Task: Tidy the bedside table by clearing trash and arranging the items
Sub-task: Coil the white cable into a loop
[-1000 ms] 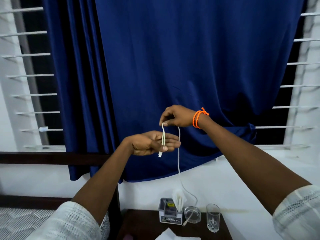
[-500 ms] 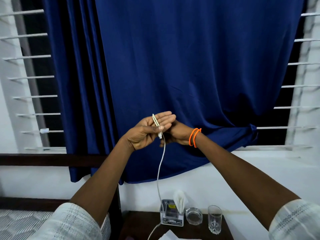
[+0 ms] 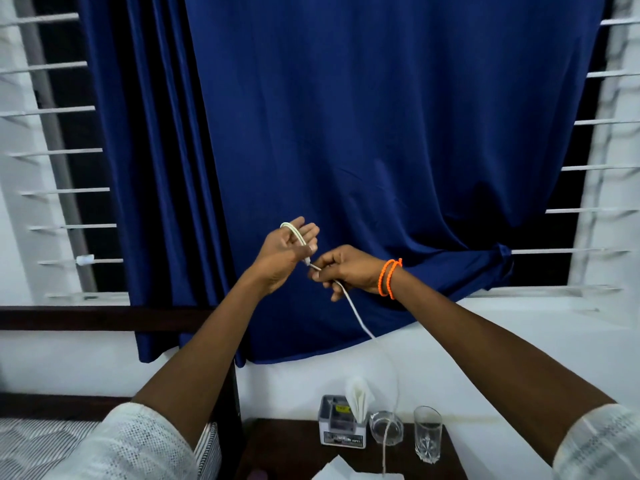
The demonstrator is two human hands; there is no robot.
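Note:
Both hands are raised in front of a blue curtain, winding a white cable [image 3: 356, 315]. My left hand [image 3: 285, 252] has the cable looped over its fingers, thumb pressing the plug end. My right hand [image 3: 341, 271], with an orange cord at the wrist, pinches the cable just below the left hand. The loose length hangs down to the dark bedside table [image 3: 277, 452]. On the table stand a white box with a folded tissue [image 3: 341, 424], a small glass ashtray [image 3: 386, 427] and a drinking glass [image 3: 427, 433].
White paper [image 3: 332, 471] lies at the table's front edge. A bed with striped sheet [image 3: 34, 445] and dark headboard sits left. A white wall and window ledge [image 3: 519, 306] run behind, with window bars either side of the curtain [image 3: 381, 133].
The right hand dropped from above the left hand to just below and right of it, carrying the cable around the left fingers. The left hand rose and turned upward. The hanging cable swung right.

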